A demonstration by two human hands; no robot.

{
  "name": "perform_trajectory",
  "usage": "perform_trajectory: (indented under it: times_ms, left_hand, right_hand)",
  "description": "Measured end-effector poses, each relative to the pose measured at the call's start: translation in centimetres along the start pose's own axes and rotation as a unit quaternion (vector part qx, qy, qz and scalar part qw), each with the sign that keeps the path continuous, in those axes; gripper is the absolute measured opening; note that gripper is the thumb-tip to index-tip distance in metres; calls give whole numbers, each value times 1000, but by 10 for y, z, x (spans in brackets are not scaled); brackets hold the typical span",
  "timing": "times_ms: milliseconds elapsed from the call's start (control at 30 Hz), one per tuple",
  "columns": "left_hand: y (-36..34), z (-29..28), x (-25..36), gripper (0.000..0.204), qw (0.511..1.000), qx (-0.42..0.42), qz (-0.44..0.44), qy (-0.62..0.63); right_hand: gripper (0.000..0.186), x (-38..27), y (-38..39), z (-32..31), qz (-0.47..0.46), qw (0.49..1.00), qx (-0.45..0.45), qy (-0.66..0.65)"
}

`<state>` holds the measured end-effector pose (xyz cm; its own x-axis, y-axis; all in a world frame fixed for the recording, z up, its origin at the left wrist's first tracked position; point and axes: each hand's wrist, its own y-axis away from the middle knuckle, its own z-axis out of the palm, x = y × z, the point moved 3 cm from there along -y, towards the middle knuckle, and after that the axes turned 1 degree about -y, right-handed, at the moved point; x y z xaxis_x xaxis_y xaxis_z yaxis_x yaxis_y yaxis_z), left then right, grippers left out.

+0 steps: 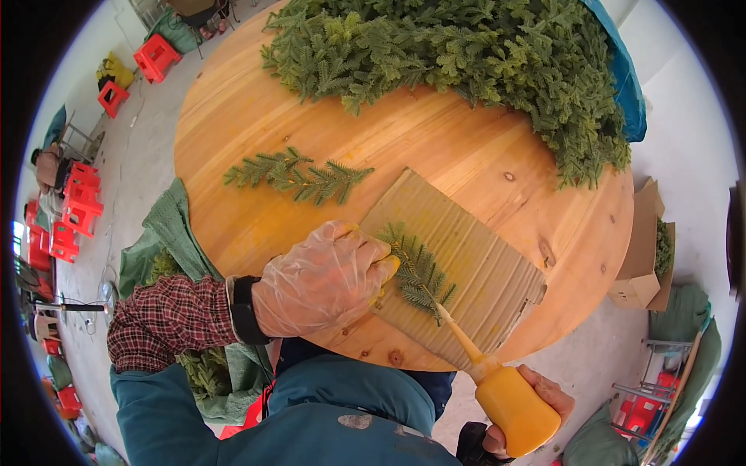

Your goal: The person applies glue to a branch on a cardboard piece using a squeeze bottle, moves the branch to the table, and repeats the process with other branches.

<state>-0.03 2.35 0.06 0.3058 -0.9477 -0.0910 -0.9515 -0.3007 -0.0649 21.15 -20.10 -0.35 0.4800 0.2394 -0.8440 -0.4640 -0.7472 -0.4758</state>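
Plainly, from my remote view, loose greenery (311,179) lies leftmost on the round wooden table (233,109). Next, my gloved left hand (322,272) is closed, thumb and fingers pinching the end of a green sprig (422,273) over the cardboard sheet (486,248); its forearm, in a checked sleeve (183,311), reaches in from the lower left, knuckles up. Farther right, my right hand (548,392) wraps a yellow bottle (517,408), tilting it so the nozzle (458,334) points up-left at the sprig's free end; I can't tell whether they touch.
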Motion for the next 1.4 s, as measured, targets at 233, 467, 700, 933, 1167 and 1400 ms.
perform_trajectory:
  times_ms: [233, 467, 700, 933, 1167, 1400]
  left_hand:
    - [-3, -3, 0, 38, 1000, 17, 1, 5]
    - [-1, -2, -1, 39, 1000, 23, 2, 2]
    - [-2, -2, 0, 49, 1000, -9, 6, 7]
    - [-1, -1, -2, 36, 999, 30, 13, 29]
    - [-2, -3, -2, 34, 999, 32, 17, 8]
    - [-4, -3, -2, 31, 999, 51, 16, 9]
  right_hand:
    - [72, -15, 10, 7, 53, 992, 52, -99]
    - [85, -7, 6, -20, 41, 997, 66, 29]
    - [89, 32, -4, -11, 136, 902, 198, -360]
    - [88, 47, -16, -2, 177, 879, 202, -395]
    - [96, 54, -6, -12, 137, 917, 185, -325]
    - [102, 37, -4, 9, 87, 982, 114, -122]
